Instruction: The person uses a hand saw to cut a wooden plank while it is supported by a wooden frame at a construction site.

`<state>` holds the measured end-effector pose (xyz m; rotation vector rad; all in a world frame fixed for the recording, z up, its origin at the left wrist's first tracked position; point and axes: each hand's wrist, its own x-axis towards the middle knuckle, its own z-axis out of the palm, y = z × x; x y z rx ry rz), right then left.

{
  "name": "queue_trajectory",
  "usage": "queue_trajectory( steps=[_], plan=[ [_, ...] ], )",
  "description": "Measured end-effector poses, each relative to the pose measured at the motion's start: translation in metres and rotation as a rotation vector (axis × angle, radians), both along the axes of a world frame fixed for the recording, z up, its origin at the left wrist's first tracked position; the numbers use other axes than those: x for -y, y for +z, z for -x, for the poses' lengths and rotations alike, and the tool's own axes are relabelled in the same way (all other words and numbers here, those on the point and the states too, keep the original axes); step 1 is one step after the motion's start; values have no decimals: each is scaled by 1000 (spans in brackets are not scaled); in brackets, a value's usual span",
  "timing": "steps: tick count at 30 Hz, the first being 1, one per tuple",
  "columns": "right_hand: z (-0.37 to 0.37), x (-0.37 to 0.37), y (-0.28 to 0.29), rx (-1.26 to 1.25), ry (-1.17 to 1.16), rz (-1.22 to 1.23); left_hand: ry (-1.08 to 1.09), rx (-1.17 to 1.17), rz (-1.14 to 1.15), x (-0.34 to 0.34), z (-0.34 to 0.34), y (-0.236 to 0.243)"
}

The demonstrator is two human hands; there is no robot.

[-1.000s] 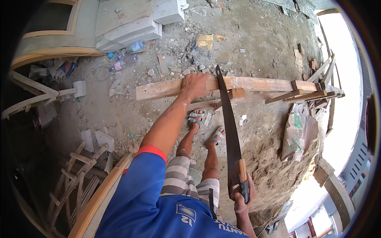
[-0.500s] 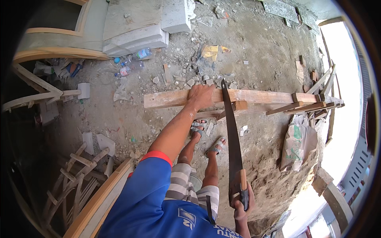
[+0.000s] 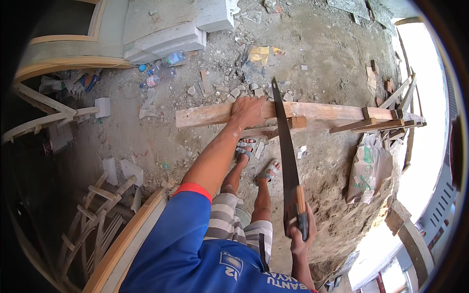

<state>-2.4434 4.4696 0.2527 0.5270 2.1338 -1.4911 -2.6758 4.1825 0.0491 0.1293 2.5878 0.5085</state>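
Observation:
A long wooden beam point(image 3: 202, 115) lies crosswise in front of me, resting on a wooden support point(image 3: 296, 122). Wrapped over its upper side is my left hand point(image 3: 248, 110), left of the saw blade. My right hand point(image 3: 300, 230) grips the handle of a handsaw point(image 3: 287, 146) lower down. The long dark blade points away from me and crosses the beam just right of my left hand, its tip past the far edge. Whether the teeth sit in a cut cannot be seen.
Rubble and plastic bottles point(image 3: 161, 77) litter the dirt floor beyond the beam. A paper sack point(image 3: 369, 168) lies on the right. White blocks point(image 3: 166, 39) are stacked at the far left, wooden frames point(image 3: 100, 210) at the near left. My sandalled feet point(image 3: 267, 171) stand under the beam.
My right hand and the saw have moved forward, away from me, and the blade's tip reaches farther past the beam. My left hand keeps its place on the beam.

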Motion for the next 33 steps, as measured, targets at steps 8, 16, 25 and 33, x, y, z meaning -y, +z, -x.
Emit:
queue_trajectory(
  steps=[8,16,25,33],
  plan=[
    [194,82,-122,-255,-57,35,10,-145,-84,-26,2,-5],
    [30,9,-8,10,27,34,18,-32,-10,6,-5,1],
    [185,71,-90,-86,-87,114,-28,-8,-30,-19,19,1],
    [-11,-5,6,-10,-32,-18,-9,40,20,1,3,-3]
  ],
)
